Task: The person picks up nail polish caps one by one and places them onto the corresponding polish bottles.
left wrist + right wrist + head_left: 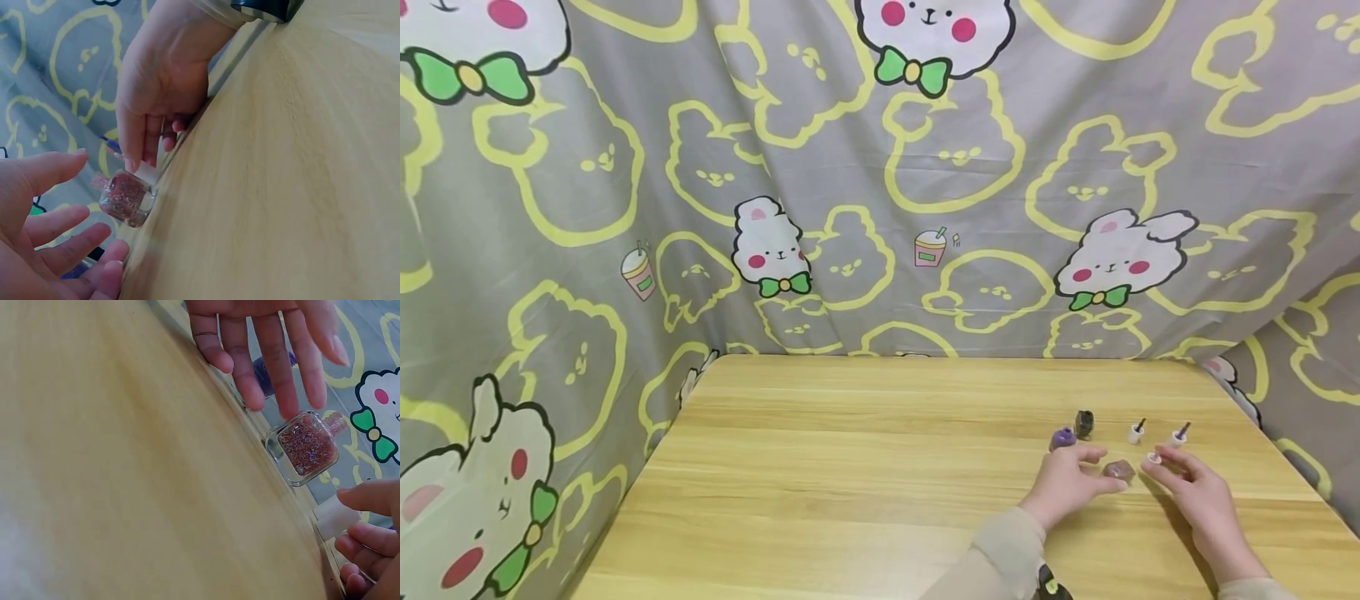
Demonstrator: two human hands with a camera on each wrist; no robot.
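Note:
A square glass nail polish bottle (1118, 472) with pinkish glitter polish stands uncapped on the table; its bare neck shows in the right wrist view. My left hand (1066, 483) is beside it, fingers spread and loosely extended, thumb and fingertips close around the glass. Thumb and fingers of my right hand (1198, 500) pinch a white nail polish cap (337, 515) low over the wood, just right of the bottle. Behind the left hand are a purple polish bottle (1063, 437) and a dark polish bottle (1084, 424), the purple one partly hidden by the fingers.
Two more white caps, a nearer-left one (1136, 433) and a right one (1180, 438), stand with their brushes pointing up behind the right hand. The wooden table (820, 467) ends at a patterned grey curtain (850, 175) along the back and sides.

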